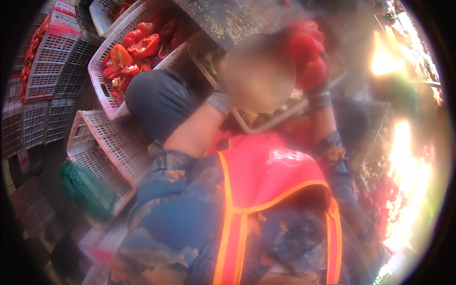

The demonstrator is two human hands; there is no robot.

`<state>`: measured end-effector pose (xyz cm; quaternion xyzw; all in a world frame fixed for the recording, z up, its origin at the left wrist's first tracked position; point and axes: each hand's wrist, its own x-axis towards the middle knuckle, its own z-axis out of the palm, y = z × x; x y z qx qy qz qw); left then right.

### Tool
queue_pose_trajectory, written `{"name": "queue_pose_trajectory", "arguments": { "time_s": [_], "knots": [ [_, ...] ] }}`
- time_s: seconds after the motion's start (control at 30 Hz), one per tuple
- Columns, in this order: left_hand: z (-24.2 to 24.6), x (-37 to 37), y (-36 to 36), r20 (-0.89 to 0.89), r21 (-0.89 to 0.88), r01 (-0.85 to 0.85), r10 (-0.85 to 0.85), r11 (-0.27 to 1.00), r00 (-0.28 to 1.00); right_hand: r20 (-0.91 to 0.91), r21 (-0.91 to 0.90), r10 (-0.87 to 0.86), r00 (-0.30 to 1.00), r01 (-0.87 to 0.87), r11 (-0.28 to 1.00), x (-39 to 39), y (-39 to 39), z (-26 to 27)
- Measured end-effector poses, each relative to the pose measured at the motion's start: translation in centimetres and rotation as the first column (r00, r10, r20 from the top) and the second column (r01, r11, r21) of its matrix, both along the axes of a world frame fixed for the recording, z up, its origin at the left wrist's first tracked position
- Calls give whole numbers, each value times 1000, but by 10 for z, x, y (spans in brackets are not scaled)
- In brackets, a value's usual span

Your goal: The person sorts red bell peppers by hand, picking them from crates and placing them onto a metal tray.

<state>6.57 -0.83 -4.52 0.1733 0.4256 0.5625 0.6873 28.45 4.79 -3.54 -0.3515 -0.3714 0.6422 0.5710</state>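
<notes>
My left hand is covered by a blurred round patch. Only its grey glove cuff [220, 101] and forearm show beside my bent knee [160, 101]. At the end of my right forearm, above another grey cuff [320, 100], my right hand [308, 57] appears as a lobed bright red shape. Whether that red is glove coating or bell pepper cannot be told, nor what the fingers grip. Below both hands is a light-rimmed crate [263, 126] with pale and green scraps in it. A grey work surface [213, 21] strewn with pale seeds lies beyond.
At upper left, a white plastic crate [101, 92] holds cut red bell peppers [142, 46]. Stacked crates [53, 50] stand farther left. Beside me, a tipped crate [107, 142] has green netting [85, 188] against it. Another scrap-filled crate [372, 171] sits at right, near strong glare.
</notes>
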Motion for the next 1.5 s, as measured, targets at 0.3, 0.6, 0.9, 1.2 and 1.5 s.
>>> {"name": "queue_pose_trajectory", "arguments": {
  "time_s": [0.3,0.6,0.9,1.2,1.5],
  "knots": [
    [-30,31,16,-81,575,236,-233,783,969,-87,153,297,951,-282,947,-16,-37,-20],
    [-4,13,20,-234,514,213,-104,831,967,181,-187,487,855,-456,870,-26,-45,38],
    [-20,-4,28,583,135,-102,4,986,813,827,-54,407,389,-665,745,-24,-22,49],
    [-36,-16,33,24,457,34,-50,889,998,106,246,226,968,-246,938,-109,47,129],
    [1,-19,19,-283,602,48,158,797,946,820,496,-530,217,-731,468,-84,12,63]
  ]
}}
